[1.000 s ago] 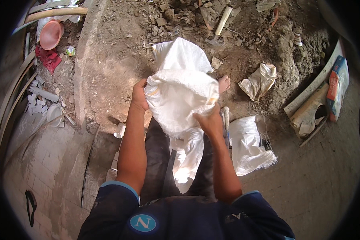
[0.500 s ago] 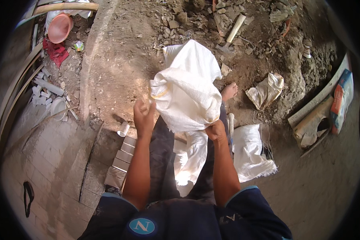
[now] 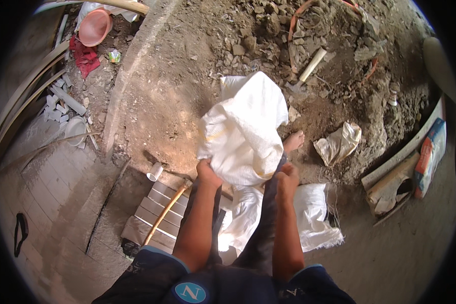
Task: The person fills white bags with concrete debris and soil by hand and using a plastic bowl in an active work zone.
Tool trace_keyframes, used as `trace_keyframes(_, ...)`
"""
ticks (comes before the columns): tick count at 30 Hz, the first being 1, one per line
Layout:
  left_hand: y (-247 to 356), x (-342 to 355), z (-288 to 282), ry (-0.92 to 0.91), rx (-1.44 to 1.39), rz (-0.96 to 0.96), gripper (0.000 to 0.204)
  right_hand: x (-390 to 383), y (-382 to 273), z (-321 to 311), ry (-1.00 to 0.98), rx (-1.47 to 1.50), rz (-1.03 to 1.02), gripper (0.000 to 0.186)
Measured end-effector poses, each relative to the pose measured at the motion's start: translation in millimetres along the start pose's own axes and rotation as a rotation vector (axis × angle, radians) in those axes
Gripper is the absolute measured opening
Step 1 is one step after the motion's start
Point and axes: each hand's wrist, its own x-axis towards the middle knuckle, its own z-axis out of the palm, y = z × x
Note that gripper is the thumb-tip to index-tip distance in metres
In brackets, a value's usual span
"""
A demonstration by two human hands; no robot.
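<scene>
A white woven sack (image 3: pixel 243 121), with yellow stripes, lies bunched over my legs. My left hand (image 3: pixel 206 173) grips its lower left edge. My right hand (image 3: pixel 287 177) is beside the sack's lower right corner, fingers curled; whether they hold anything is unclear. More white sacking (image 3: pixel 245 215) hangs between my legs, and another white sack (image 3: pixel 315 218) lies beside my right leg. My bare foot (image 3: pixel 294 142) shows right of the bunched sack.
Rubble (image 3: pixel 258 35) and a light-handled tool (image 3: pixel 314 63) lie ahead. A wooden handle (image 3: pixel 162 218) crosses stacked blocks at left, near a white pipe piece (image 3: pixel 154 172). A crumpled sack (image 3: pixel 337 144) and a long bag (image 3: pixel 430 157) lie right; a pink bowl (image 3: pixel 93 28) sits upper left.
My left hand, off the sack half a second ago, now grips it. My right hand has moved off its earlier grip to the sack's side. The view has shifted, revealing the wooden handle.
</scene>
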Motion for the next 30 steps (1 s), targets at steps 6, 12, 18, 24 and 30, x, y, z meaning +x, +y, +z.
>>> trace_keyframes(6,5.4,-4.8,-34.8,0.03,0.33,-0.035,0.05,-43.4,-116.9,66.8,0.057,-0.776,-0.758,0.064)
trace_keyframes(12,32.2,-14.2,5.5,0.349,1.145,0.275,0.064,34.9,-82.4,69.1,-0.148,-0.745,-0.407,0.036)
trace_keyframes(18,60.2,-50.9,69.5,-0.006,1.628,0.861,0.089,30.0,-84.8,48.9,-0.185,-0.53,-0.43,0.026)
trace_keyframes(24,26.7,-12.3,110.5,0.14,1.711,0.822,0.078,19.6,-106.2,47.0,-0.249,-0.685,-0.456,0.02)
trace_keyframes(30,7.9,13.2,30.0,0.244,1.197,0.34,0.045,4.8,-36.9,20.5,-0.455,-1.076,-0.586,0.018)
